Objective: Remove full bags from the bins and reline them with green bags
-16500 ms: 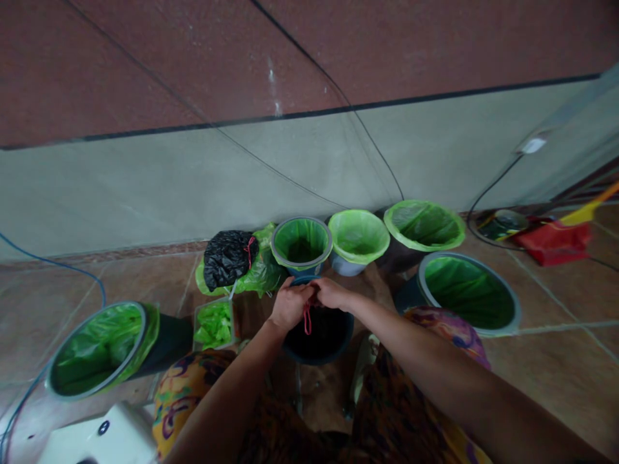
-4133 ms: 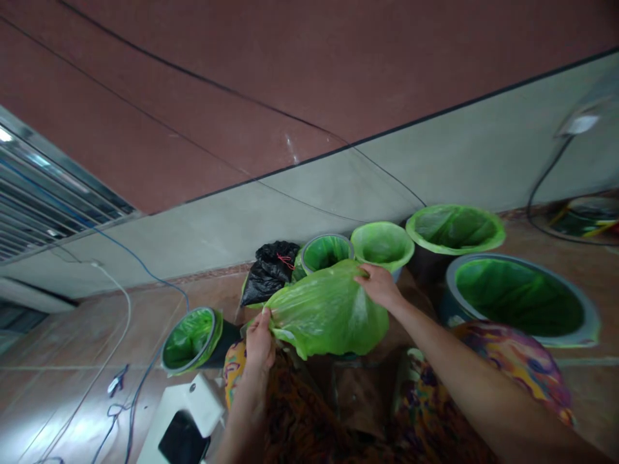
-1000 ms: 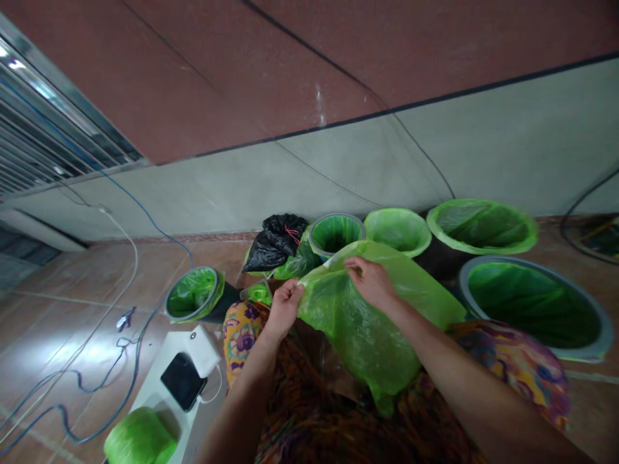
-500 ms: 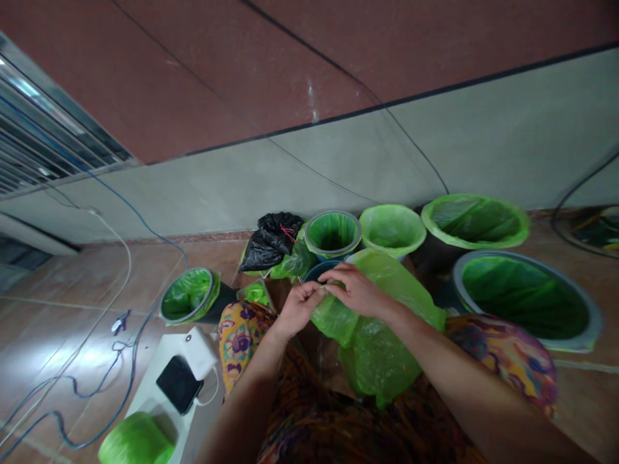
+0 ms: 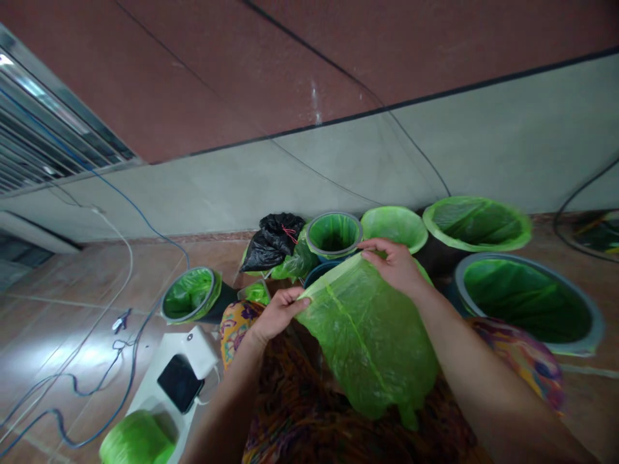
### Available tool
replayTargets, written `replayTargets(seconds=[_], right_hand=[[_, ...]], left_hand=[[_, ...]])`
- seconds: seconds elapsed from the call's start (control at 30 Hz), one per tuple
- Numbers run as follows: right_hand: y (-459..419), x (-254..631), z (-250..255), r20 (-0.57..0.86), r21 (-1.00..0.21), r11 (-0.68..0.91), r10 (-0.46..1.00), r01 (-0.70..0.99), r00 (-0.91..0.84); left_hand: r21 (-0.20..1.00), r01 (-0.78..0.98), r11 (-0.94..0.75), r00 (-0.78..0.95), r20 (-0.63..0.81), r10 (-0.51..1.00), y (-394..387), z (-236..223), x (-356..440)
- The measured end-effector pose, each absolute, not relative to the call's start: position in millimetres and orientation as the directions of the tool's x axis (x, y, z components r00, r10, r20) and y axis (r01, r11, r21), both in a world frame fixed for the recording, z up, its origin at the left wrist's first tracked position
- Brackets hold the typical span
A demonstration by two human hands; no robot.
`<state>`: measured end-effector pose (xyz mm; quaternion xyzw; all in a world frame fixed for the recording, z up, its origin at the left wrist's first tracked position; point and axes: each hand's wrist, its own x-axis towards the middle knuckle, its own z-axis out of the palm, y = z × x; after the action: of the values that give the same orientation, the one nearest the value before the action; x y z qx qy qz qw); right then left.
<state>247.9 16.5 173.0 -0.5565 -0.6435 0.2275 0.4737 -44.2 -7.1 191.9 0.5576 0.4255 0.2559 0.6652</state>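
Note:
I hold a thin green plastic bag stretched out in front of me above my lap. My left hand pinches its left top corner. My right hand grips its upper right edge, fingers curled over the rim. The bag hangs down over my patterned skirt. Behind it, mostly hidden, stands a dark blue bin with no green liner showing.
Several bins lined with green bags stand along the wall: small ones, larger ones, and one at the left. A tied black bag lies near them. A white stool carries a phone and a green bag roll. Cables cross the floor at left.
Half a second ago my hands were together at the bag's mouth. They have moved apart, pulling the bag's top edge open and flat. My right hand has risen towards the bins.

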Motion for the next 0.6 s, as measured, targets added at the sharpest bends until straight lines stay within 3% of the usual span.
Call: replayTargets(seconds=[0.17,0.3,0.43,0.6], right_hand=[[25.6,266.6,157.0,0.462,-0.650,0.121,0.847,0.751,0.264],[22.8,253.4,161.3,0.544,-0.569,0.148,0.805,0.809,0.236],[11.3,220.8,178.4,0.439,-0.694,0.360,0.898,0.623,-0.029],[2.7,192.9,179.7,0.155,-0.850,0.296,0.931,0.435,-0.329]], left_hand=[[0.964,0.196,0.182,0.430,-0.251,0.867,0.1,192.9,-53.8],[0.964,0.223,0.146,0.408,-0.229,0.884,2.5,185.7,-47.9],[0.966,0.240,0.098,0.423,-0.195,0.885,4.4,181.4,-37.5],[0.959,0.248,0.137,0.455,-0.241,0.857,4.5,182.5,-26.6]])
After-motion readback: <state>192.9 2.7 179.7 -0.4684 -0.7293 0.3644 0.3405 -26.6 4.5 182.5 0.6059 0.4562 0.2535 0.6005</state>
